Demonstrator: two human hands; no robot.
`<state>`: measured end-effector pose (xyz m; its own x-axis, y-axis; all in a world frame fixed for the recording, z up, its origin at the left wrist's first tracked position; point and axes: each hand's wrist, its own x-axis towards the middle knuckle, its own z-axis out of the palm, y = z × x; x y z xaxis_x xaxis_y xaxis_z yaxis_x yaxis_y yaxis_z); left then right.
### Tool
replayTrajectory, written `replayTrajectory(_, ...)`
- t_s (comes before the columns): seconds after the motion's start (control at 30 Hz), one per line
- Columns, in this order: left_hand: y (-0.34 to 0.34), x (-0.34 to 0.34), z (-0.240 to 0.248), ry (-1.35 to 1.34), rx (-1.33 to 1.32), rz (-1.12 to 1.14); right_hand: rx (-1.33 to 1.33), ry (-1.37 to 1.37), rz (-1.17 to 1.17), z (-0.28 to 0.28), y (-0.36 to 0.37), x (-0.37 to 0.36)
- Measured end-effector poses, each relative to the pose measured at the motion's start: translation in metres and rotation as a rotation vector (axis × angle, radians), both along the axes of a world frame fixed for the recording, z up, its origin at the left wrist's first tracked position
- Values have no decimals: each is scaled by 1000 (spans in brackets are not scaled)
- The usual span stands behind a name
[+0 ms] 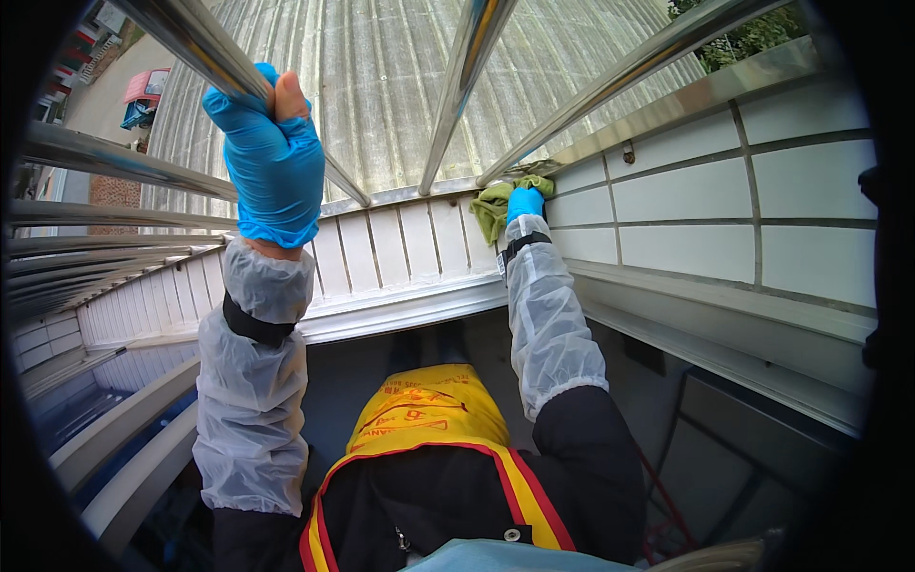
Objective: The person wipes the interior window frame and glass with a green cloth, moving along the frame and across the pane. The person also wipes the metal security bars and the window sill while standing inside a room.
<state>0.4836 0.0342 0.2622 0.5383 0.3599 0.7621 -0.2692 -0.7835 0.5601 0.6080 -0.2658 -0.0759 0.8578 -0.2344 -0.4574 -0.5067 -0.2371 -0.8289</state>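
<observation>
My left hand (270,157), in a blue glove with the thumb tip bare, is closed around a shiny metal window bar (221,59) at the upper left. Down at the far right corner of the sill, my right hand (525,203), also blue-gloved, presses a green cloth (493,212) onto the tiled ledge (410,243) near the foot of the bars. Most of the right fingers are hidden by the cloth and the wrist. Clear plastic sleeve covers with black bands wrap both forearms.
More metal bars (462,91) rise beyond the ledge, over a corrugated roof (372,105). White wall tiles (681,205) flank the right side. A white window frame (410,307) runs between me and the ledge. A yellow apron (429,410) hangs at my front.
</observation>
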Motion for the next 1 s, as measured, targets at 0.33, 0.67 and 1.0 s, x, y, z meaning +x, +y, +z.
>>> replayTrajectory(0.33, -1, -1, 2, 13, -66, -44, -524, -45, 140, 9, 35, -16)
replayTrajectory(0.67, -5, 2, 0, -4, -83, -9, -612, -32, 585, 22, 24, -36)
replayTrajectory(1.0, 8, 4, -11, -11, -87, 42, -923, -126, 742, 26, 0, -30)
